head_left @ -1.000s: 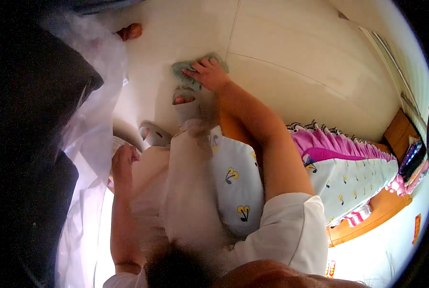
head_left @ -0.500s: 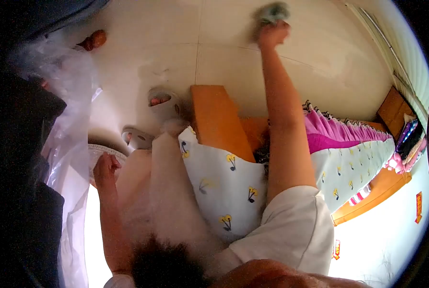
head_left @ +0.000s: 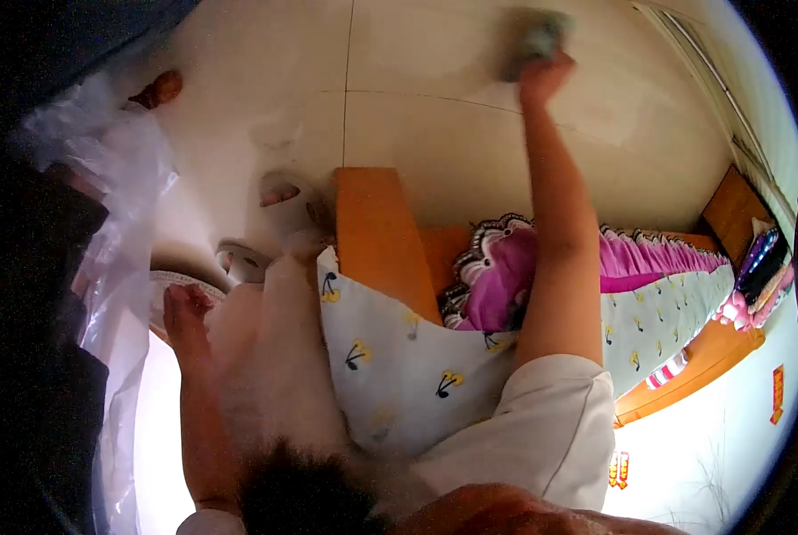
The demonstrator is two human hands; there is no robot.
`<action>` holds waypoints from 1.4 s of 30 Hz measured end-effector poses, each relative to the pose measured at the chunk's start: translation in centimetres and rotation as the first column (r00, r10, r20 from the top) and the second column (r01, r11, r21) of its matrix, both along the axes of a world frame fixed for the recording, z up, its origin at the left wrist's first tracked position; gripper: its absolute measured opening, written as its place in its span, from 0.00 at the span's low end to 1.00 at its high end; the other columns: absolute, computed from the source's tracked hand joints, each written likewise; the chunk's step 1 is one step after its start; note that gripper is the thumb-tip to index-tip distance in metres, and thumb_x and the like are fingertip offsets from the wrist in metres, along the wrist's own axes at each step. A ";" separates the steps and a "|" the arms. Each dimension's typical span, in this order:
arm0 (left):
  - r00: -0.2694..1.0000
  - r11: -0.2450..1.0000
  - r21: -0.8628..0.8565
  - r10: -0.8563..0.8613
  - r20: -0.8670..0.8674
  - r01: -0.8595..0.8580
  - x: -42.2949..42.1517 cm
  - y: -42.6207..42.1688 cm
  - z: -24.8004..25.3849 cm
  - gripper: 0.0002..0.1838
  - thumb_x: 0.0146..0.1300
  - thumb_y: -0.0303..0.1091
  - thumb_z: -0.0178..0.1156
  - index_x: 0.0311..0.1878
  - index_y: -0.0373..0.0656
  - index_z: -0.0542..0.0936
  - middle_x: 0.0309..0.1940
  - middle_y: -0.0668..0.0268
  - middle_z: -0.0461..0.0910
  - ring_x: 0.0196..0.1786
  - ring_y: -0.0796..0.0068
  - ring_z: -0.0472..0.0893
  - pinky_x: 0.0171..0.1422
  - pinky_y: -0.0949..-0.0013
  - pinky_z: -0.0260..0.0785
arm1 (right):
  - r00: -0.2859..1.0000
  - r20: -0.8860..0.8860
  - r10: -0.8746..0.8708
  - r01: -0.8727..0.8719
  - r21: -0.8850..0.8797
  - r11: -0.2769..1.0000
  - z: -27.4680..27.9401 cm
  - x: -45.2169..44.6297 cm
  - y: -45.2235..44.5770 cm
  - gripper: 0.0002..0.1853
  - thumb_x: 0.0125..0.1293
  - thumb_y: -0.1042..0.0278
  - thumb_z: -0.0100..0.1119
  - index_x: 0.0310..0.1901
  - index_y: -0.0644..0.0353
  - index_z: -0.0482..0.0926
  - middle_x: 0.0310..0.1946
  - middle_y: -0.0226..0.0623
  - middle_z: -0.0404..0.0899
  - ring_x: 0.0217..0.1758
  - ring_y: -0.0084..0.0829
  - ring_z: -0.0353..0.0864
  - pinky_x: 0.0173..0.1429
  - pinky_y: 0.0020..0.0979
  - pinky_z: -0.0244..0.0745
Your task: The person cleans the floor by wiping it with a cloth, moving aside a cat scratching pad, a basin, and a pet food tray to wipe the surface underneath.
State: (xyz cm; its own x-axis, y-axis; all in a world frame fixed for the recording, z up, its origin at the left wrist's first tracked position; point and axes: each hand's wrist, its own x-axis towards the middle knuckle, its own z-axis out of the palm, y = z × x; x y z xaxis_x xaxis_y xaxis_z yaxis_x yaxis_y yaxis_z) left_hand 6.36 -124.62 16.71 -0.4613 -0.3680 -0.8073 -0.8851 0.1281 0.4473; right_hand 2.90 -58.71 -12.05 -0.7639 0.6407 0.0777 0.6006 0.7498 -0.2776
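Note:
At the top right, my right hand (head_left: 547, 77) is closed round a grey-green cloth (head_left: 541, 34) on the pale tiled floor (head_left: 434, 134). The cloth and the fingers are smeared by motion. My left hand (head_left: 185, 308) is at the lower left, its fingers curled beside my knee and next to a pale rounded rim (head_left: 161, 283). Whether it holds anything cannot be made out. Grey slippers (head_left: 293, 203) are on my feet, between the two hands.
A wooden bed frame (head_left: 372, 214) with a cherry-print sheet (head_left: 417, 374) and a purple ruffled cloth (head_left: 506, 259) lies to the right. Clear plastic sheeting (head_left: 113, 223) hangs at the left. A reddish-brown object (head_left: 160, 90) lies on the floor. Folded clothes (head_left: 760, 276) are at the far right.
My right hand has moved with the cloth from near the slippers to the upper right, further from my body. The view has shifted, and more of the bed frame and purple cloth shows.

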 end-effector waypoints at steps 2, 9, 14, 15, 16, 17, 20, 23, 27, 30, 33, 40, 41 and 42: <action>0.998 0.991 -0.119 -0.054 0.020 0.056 -0.8 1.9 1.0 0.15 0.75 0.47 0.43 0.37 0.47 0.68 0.28 0.70 0.71 0.31 0.76 0.69 0.41 0.70 0.64 | 0.816 0.141 -0.560 0.564 0.010 0.825 1.2 -0.6 4.4 0.31 0.58 0.61 0.56 0.66 0.56 0.67 0.48 0.44 0.72 0.56 0.44 0.73 0.53 0.39 0.72; 0.987 0.985 -0.094 -0.152 -0.051 0.147 -0.9 2.8 1.5 0.13 0.75 0.42 0.46 0.38 0.44 0.72 0.36 0.67 0.79 0.35 0.79 0.71 0.45 0.73 0.66 | 0.839 0.477 -0.263 0.171 0.228 0.959 2.6 -8.4 -2.5 0.28 0.59 0.48 0.57 0.57 0.58 0.70 0.56 0.46 0.69 0.55 0.46 0.72 0.48 0.46 0.78; 0.983 0.987 -0.026 -0.160 -0.086 0.159 -0.9 1.5 0.6 0.17 0.75 0.41 0.47 0.33 0.41 0.75 0.38 0.61 0.83 0.33 0.78 0.73 0.43 0.72 0.68 | 0.634 0.640 0.434 -0.614 0.075 0.786 2.6 -8.8 -24.6 0.18 0.63 0.59 0.51 0.55 0.45 0.73 0.47 0.36 0.77 0.52 0.40 0.74 0.41 0.51 0.68; 0.984 0.988 0.011 -0.151 -0.095 0.153 -0.3 0.6 0.1 0.17 0.75 0.41 0.47 0.32 0.41 0.75 0.36 0.61 0.83 0.32 0.78 0.74 0.42 0.72 0.68 | 0.547 0.496 0.674 -0.728 -0.115 0.675 6.1 -7.4 -28.9 0.24 0.64 0.60 0.51 0.64 0.39 0.68 0.51 0.35 0.74 0.53 0.41 0.73 0.44 0.56 0.68; 0.985 0.988 0.044 -0.141 -0.102 0.146 0.0 -0.3 0.2 0.18 0.75 0.41 0.47 0.31 0.41 0.76 0.34 0.61 0.83 0.31 0.77 0.74 0.42 0.71 0.68 | 0.373 0.498 0.782 -0.836 -0.185 0.517 5.4 -4.8 -32.4 0.33 0.66 0.57 0.52 0.72 0.35 0.56 0.67 0.39 0.62 0.66 0.49 0.64 0.56 0.68 0.63; 0.984 0.995 0.017 -0.097 -0.151 0.101 -0.3 0.9 1.0 0.19 0.74 0.42 0.48 0.28 0.41 0.75 0.30 0.60 0.83 0.30 0.76 0.75 0.40 0.70 0.68 | 0.280 0.416 0.865 -0.872 -0.268 0.411 4.8 -2.2 -34.9 0.35 0.66 0.56 0.53 0.73 0.33 0.53 0.69 0.38 0.61 0.68 0.49 0.62 0.56 0.67 0.63; 0.980 0.992 -0.005 -0.127 -0.153 0.128 -0.1 0.6 1.5 0.21 0.74 0.46 0.46 0.31 0.40 0.75 0.27 0.61 0.80 0.30 0.73 0.75 0.40 0.68 0.68 | 0.154 0.295 0.943 -0.893 -0.367 0.260 4.9 -1.9 -37.8 0.38 0.65 0.54 0.55 0.74 0.32 0.50 0.68 0.38 0.61 0.69 0.50 0.61 0.56 0.66 0.64; 0.955 0.940 0.326 0.186 -0.231 -0.104 0.0 2.0 3.8 0.17 0.74 0.45 0.42 0.46 0.39 0.70 0.41 0.58 0.78 0.37 0.71 0.77 0.46 0.67 0.69 | 0.395 0.204 0.896 -0.813 -0.377 0.445 6.1 -3.3 -35.4 0.42 0.59 0.59 0.62 0.73 0.33 0.53 0.60 0.39 0.68 0.62 0.50 0.66 0.55 0.60 0.69; 0.989 0.993 0.113 0.055 -0.138 -0.040 0.5 -0.1 3.6 0.15 0.74 0.42 0.48 0.41 0.40 0.75 0.35 0.65 0.76 0.36 0.76 0.74 0.46 0.73 0.68 | 0.804 0.231 0.548 -0.512 -0.201 0.835 5.0 -4.1 -27.8 0.47 0.56 0.61 0.67 0.75 0.35 0.49 0.58 0.53 0.66 0.60 0.60 0.63 0.57 0.55 0.72; 0.998 0.998 0.044 -0.043 -0.054 0.046 2.2 -1.7 3.6 0.12 0.73 0.38 0.51 0.45 0.39 0.76 0.39 0.64 0.78 0.38 0.77 0.75 0.47 0.74 0.69 | 0.789 0.551 0.272 -0.173 -0.225 0.959 7.2 -5.1 -28.1 0.26 0.59 0.68 0.58 0.62 0.55 0.69 0.58 0.43 0.65 0.60 0.50 0.63 0.55 0.58 0.67; 0.986 0.979 0.123 0.167 -0.016 -0.164 5.9 -1.8 4.1 0.07 0.72 0.33 0.54 0.45 0.40 0.75 0.47 0.58 0.82 0.38 0.78 0.76 0.48 0.72 0.70 | 0.730 0.559 0.393 -0.350 -0.188 0.918 3.3 -2.8 -31.7 0.48 0.58 0.61 0.65 0.75 0.37 0.45 0.62 0.55 0.63 0.64 0.65 0.59 0.59 0.59 0.69; 0.848 0.870 0.110 0.493 -0.193 -0.481 17.5 -0.9 8.5 0.05 0.70 0.29 0.55 0.36 0.40 0.74 0.47 0.54 0.81 0.37 0.76 0.74 0.47 0.73 0.69 | 0.318 0.449 0.835 -0.698 -0.485 0.527 4.9 0.0 -46.0 0.36 0.61 0.64 0.59 0.70 0.48 0.55 0.63 0.53 0.61 0.65 0.59 0.60 0.59 0.60 0.68; 0.835 0.868 0.104 0.496 -0.238 -0.485 17.9 -1.5 9.1 0.06 0.70 0.28 0.54 0.34 0.40 0.73 0.46 0.52 0.81 0.37 0.75 0.74 0.48 0.73 0.69 | 0.291 0.407 0.866 -0.720 -0.503 0.478 4.8 -0.4 -46.6 0.34 0.62 0.65 0.58 0.68 0.50 0.56 0.62 0.53 0.62 0.63 0.59 0.62 0.58 0.58 0.69; 0.851 0.916 0.048 0.390 -0.352 -0.399 18.7 -2.4 9.5 0.06 0.70 0.28 0.55 0.34 0.41 0.73 0.46 0.54 0.81 0.37 0.75 0.75 0.48 0.73 0.69 | 0.281 0.369 0.886 -0.727 -0.520 0.448 4.6 -1.0 -46.9 0.31 0.63 0.65 0.56 0.67 0.52 0.57 0.61 0.54 0.63 0.61 0.58 0.63 0.58 0.57 0.70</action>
State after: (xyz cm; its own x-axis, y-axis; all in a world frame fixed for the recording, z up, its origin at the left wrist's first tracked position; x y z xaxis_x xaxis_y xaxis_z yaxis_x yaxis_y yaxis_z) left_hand 25.09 -127.04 26.22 -0.5205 -0.5973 -0.6101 -0.6522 -0.1830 0.7356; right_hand 1.86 -105.62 -7.43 -0.7294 -0.3994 -0.5554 -0.2028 0.9016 -0.3820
